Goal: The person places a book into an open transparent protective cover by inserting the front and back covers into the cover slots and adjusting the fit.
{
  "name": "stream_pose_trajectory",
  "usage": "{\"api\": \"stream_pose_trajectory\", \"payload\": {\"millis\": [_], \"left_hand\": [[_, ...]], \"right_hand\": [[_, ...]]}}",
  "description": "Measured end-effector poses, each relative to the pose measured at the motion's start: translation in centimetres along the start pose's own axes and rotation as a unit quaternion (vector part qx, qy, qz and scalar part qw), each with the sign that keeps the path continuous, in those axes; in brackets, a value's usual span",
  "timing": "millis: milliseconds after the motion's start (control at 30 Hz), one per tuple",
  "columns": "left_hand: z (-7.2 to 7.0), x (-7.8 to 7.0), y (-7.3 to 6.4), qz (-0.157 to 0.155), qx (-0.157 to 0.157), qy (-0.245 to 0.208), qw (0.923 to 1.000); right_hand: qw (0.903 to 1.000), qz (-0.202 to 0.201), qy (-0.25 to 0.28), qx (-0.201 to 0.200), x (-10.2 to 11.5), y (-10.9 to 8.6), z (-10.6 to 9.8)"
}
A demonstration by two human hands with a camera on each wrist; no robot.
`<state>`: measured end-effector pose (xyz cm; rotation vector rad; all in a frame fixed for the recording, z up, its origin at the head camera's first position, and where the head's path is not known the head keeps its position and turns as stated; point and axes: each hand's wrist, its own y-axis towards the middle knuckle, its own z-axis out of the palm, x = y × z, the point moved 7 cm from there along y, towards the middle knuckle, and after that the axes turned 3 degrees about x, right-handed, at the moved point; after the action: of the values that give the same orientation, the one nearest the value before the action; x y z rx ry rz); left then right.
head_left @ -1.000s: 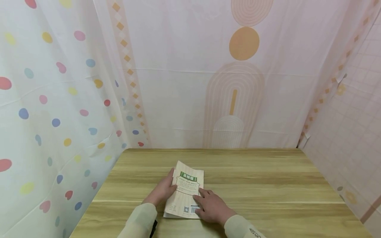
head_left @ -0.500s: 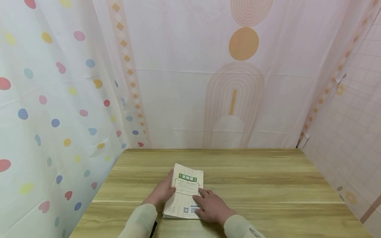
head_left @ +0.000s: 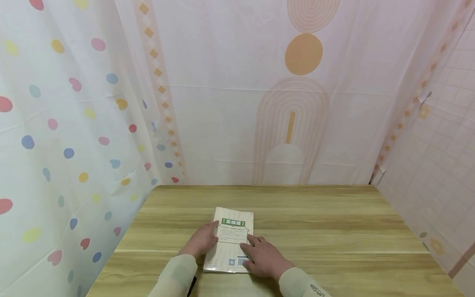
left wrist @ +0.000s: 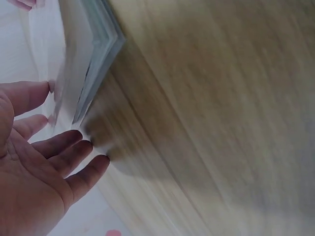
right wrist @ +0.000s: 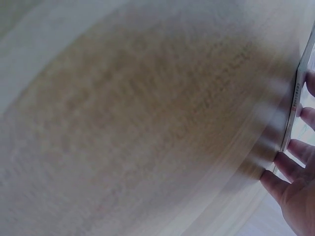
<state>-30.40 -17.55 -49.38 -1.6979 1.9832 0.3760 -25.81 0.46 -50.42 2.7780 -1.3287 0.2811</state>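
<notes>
A thin paperback book [head_left: 231, 250] lies on the wooden table with a pale cover up, showing a green title band, a QR code and a barcode. My left hand [head_left: 202, 240] is at its left side; thumb and index fingertip touch the cover. In the left wrist view the cover stands slightly apart from the grey-edged pages [left wrist: 101, 46], and the other fingers of the left hand [left wrist: 37, 172] extend beside them, near the tabletop. My right hand [head_left: 264, 258] rests on the lower right of the book, partly covering the barcode. The right wrist view shows its fingers along the spine [right wrist: 295, 101].
The wooden table [head_left: 334, 231] extends around the book on all sides. A white curtain with coloured dots [head_left: 83, 177] hangs on the left, a patterned curtain [head_left: 219, 123] behind, and a checked one [head_left: 438, 165] on the right.
The book's raised left side has come down nearly flat. My left hand's index finger has moved from the edge onto the cover. The right hand has stayed in place.
</notes>
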Motion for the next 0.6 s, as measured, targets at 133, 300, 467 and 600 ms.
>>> {"api": "stream_pose_trajectory", "payload": {"millis": [133, 300, 467, 600], "left_hand": [[0.14, 0.18, 0.01, -0.008, 0.0, 0.025, 0.9997], [0.35, 0.19, -0.02, -0.027, 0.005, 0.045, 0.9986], [0.5, 0.0, -0.05, -0.038, 0.006, 0.062, 0.9973], [0.52, -0.33, -0.22, -0.037, 0.003, 0.083, 0.9959]], "right_hand": [[1.0, 0.002, -0.001, 0.003, -0.07, 0.04, 0.14], [0.9999, 0.013, 0.001, 0.011, -0.11, 0.04, 0.25], [0.9997, 0.016, 0.006, 0.018, -0.12, 0.02, 0.35], [0.9997, 0.014, 0.009, 0.019, -0.19, 0.05, 0.35]]}}
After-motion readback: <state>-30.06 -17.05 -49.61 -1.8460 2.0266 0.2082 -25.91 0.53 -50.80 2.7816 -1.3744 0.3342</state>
